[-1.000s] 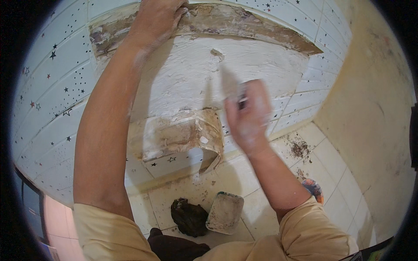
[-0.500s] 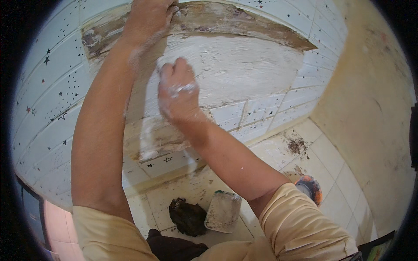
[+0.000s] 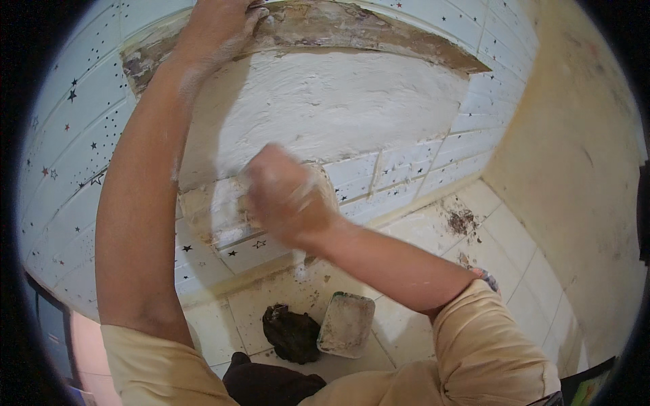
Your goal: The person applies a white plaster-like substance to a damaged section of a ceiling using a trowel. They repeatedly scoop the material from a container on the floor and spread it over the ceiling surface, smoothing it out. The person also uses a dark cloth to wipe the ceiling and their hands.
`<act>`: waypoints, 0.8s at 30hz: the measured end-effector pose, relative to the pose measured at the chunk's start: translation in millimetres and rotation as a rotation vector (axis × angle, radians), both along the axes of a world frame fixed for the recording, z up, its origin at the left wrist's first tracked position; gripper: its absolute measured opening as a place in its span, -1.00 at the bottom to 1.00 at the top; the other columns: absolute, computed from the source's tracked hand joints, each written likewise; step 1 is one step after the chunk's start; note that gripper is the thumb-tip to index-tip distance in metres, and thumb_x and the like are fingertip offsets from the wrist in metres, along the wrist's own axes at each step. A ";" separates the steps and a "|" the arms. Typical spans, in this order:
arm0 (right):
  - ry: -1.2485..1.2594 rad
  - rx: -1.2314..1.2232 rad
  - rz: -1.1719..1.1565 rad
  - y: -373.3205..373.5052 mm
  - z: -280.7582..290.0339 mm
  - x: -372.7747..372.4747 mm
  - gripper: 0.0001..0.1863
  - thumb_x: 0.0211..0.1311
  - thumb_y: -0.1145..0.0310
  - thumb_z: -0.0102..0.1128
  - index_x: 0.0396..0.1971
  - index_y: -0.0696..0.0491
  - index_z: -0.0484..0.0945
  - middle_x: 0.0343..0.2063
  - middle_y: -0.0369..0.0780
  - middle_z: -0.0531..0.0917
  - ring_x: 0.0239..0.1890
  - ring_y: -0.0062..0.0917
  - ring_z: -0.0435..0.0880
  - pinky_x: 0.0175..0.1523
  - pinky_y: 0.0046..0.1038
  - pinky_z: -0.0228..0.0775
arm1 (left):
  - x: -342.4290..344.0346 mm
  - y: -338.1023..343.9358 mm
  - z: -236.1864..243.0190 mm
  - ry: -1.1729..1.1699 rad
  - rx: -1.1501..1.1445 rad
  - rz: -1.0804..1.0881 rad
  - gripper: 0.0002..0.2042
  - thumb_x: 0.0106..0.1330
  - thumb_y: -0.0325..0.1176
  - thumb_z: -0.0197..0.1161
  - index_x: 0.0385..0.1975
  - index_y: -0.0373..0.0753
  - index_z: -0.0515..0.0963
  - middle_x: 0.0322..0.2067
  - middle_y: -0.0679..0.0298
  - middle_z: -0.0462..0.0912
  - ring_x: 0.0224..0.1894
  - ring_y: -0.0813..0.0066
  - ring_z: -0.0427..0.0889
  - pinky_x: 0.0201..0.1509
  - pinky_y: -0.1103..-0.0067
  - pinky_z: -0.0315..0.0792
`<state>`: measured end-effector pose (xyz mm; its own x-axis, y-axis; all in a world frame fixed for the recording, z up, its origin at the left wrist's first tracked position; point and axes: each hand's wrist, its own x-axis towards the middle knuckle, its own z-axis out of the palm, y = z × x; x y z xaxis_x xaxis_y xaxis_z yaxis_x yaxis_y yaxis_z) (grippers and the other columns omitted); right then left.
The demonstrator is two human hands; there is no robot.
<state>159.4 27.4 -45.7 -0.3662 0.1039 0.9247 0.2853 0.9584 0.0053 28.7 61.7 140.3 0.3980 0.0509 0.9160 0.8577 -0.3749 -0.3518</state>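
Note:
My left hand (image 3: 220,26) is raised to the brown wooden board (image 3: 325,30) along the top of a plastered patch on the wall. Its fingers curl at the board, partly cut off by the upper frame edge. White smears coat its wrist. My right hand (image 3: 281,193), closed like a fist and blurred by motion, hovers in front of the lower wooden piece (image 3: 196,210). Whether anything is inside that fist is hidden. Rough white plaster (image 3: 338,101) spreads between the upper board and the lower piece.
Star-patterned tiles (image 3: 74,176) surround the patch. On the tiled floor below lie a dark crumpled lump (image 3: 291,335) and a dirty whitish rectangular tub (image 3: 347,325). Dark debris (image 3: 462,222) is scattered near the corner. A stained beige wall (image 3: 575,162) rises at right.
My right hand has come down from the white plaster to the lower wooden piece. My left hand stays at the upper board, and the view has shifted slightly.

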 end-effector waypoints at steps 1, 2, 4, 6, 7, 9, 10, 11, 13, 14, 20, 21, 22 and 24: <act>0.096 0.035 -0.011 9.7 12.8 13.3 -0.90 -0.08 0.57 0.09 -0.49 0.18 0.40 -0.54 -0.10 0.39 -0.49 -0.21 0.43 -0.39 -0.30 0.35 | 0.4 -1.7 -0.1 0.002 0.006 0.030 -0.89 -0.06 -0.56 0.28 -0.57 -0.34 0.47 -0.30 0.04 0.43 -0.15 0.04 0.39 -0.07 0.31 0.32; 0.123 -0.059 -0.041 21.0 24.0 20.8 -0.91 -0.05 0.55 0.12 -0.51 0.17 0.41 -0.57 -0.13 0.42 -0.52 -0.29 0.44 -0.41 -0.34 0.34 | -0.4 -5.6 2.1 0.013 0.012 0.068 -0.89 -0.06 -0.56 0.28 -0.57 -0.34 0.47 -0.30 0.03 0.43 -0.16 0.03 0.40 -0.07 0.31 0.32; 0.180 -0.298 -0.031 52.0 39.5 36.4 -0.89 -0.01 0.49 0.19 -0.55 0.16 0.44 -0.63 -0.19 0.48 -0.57 -0.45 0.46 -0.45 -0.43 0.32 | -1.5 -4.5 0.2 0.007 0.008 0.073 -0.89 -0.06 -0.56 0.28 -0.56 -0.34 0.46 -0.30 0.03 0.43 -0.16 0.03 0.40 -0.08 0.30 0.33; 0.270 -0.431 -0.081 102.3 43.7 55.1 -0.84 0.00 0.43 0.24 -0.58 0.16 0.46 -0.67 -0.23 0.51 -0.60 -0.58 0.46 -0.48 -0.49 0.30 | 1.6 -2.5 -0.3 0.001 0.010 0.056 -0.89 -0.06 -0.57 0.28 -0.56 -0.35 0.46 -0.30 0.03 0.43 -0.16 0.02 0.40 -0.08 0.29 0.33; 0.329 -0.416 -0.183 129.4 41.7 69.8 -0.82 -0.01 0.40 0.26 -0.58 0.17 0.46 -0.68 -0.25 0.51 -0.60 -0.62 0.45 -0.49 -0.50 0.29 | 4.8 -1.1 0.0 -0.007 0.017 0.033 -0.89 -0.06 -0.57 0.27 -0.56 -0.34 0.46 -0.30 0.03 0.43 -0.16 0.02 0.40 -0.08 0.29 0.32; 0.406 -0.439 -0.407 155.8 38.5 89.8 -0.78 -0.06 0.37 0.30 -0.60 0.18 0.46 -0.68 -0.23 0.50 -0.63 -0.60 0.42 -0.50 -0.49 0.28 | 2.6 -1.3 0.4 -0.006 0.042 0.034 -0.88 -0.06 -0.57 0.27 -0.55 -0.34 0.46 -0.30 0.03 0.43 -0.16 0.02 0.40 -0.07 0.29 0.32; 0.403 -0.411 -0.512 162.4 34.9 97.8 -0.77 -0.08 0.37 0.31 -0.61 0.18 0.46 -0.69 -0.22 0.50 -0.64 -0.59 0.40 -0.51 -0.49 0.28 | 3.8 1.7 -2.1 -0.009 0.060 0.030 -0.88 -0.07 -0.57 0.27 -0.55 -0.34 0.45 -0.30 0.03 0.43 -0.16 0.02 0.40 -0.07 0.29 0.31; 0.403 -0.389 -0.607 166.7 30.4 101.3 -0.76 -0.10 0.37 0.32 -0.62 0.18 0.45 -0.69 -0.22 0.49 -0.65 -0.59 0.39 -0.51 -0.48 0.28 | 3.1 1.6 -3.5 -0.003 0.075 0.036 -0.88 -0.07 -0.57 0.27 -0.55 -0.34 0.45 -0.29 0.03 0.43 -0.17 0.02 0.40 -0.07 0.29 0.31; 0.415 -0.382 -0.703 181.7 21.0 117.0 -0.76 -0.13 0.37 0.34 -0.63 0.17 0.45 -0.70 -0.21 0.49 -0.67 -0.58 0.37 -0.53 -0.47 0.28 | 0.4 0.2 -3.0 0.019 0.074 0.060 -0.88 -0.07 -0.58 0.27 -0.55 -0.34 0.45 -0.29 0.03 0.43 -0.16 0.02 0.39 -0.06 0.29 0.30; 0.429 -0.396 -0.705 196.7 15.1 130.2 -0.77 -0.13 0.38 0.34 -0.62 0.16 0.46 -0.70 -0.22 0.49 -0.68 -0.57 0.37 -0.55 -0.46 0.27 | 0.0 -1.0 -1.0 0.030 0.078 0.067 -0.87 -0.08 -0.58 0.27 -0.55 -0.34 0.45 -0.29 0.03 0.42 -0.16 0.02 0.39 -0.06 0.29 0.30; 0.719 -0.697 -0.413 209.1 -11.4 260.3 -0.83 -0.13 0.40 0.35 -0.53 0.11 0.54 -0.64 -0.27 0.55 -0.69 -0.60 0.43 -0.62 -0.54 0.29 | 4.0 2.7 -3.5 0.010 0.040 0.004 -0.87 -0.08 -0.58 0.27 -0.56 -0.33 0.43 -0.28 0.03 0.42 -0.15 0.02 0.38 -0.05 0.29 0.28; 0.815 -0.731 -0.310 176.6 2.8 254.5 -0.83 -0.12 0.41 0.35 -0.51 0.11 0.55 -0.63 -0.28 0.56 -0.67 -0.62 0.44 -0.60 -0.56 0.30 | 1.1 3.8 -5.7 0.009 0.063 0.019 -0.86 -0.08 -0.58 0.27 -0.56 -0.33 0.43 -0.28 0.03 0.41 -0.15 0.03 0.38 -0.05 0.29 0.28; 0.765 -0.721 -0.324 158.6 13.4 249.7 -0.84 -0.11 0.42 0.34 -0.50 0.11 0.56 -0.62 -0.29 0.57 -0.66 -0.64 0.45 -0.59 -0.57 0.31 | 0.5 4.0 -4.6 0.007 0.092 0.027 -0.86 -0.08 -0.58 0.27 -0.55 -0.33 0.43 -0.28 0.03 0.41 -0.16 0.03 0.38 -0.06 0.29 0.28; 0.672 -0.700 -0.370 132.9 26.8 238.1 -0.86 -0.08 0.42 0.32 -0.48 0.10 0.57 -0.61 -0.31 0.58 -0.64 -0.67 0.46 -0.57 -0.59 0.32 | 5.2 6.0 -4.3 0.010 0.131 0.047 -0.85 -0.09 -0.58 0.27 -0.55 -0.32 0.42 -0.29 0.04 0.40 -0.16 0.04 0.38 -0.07 0.30 0.28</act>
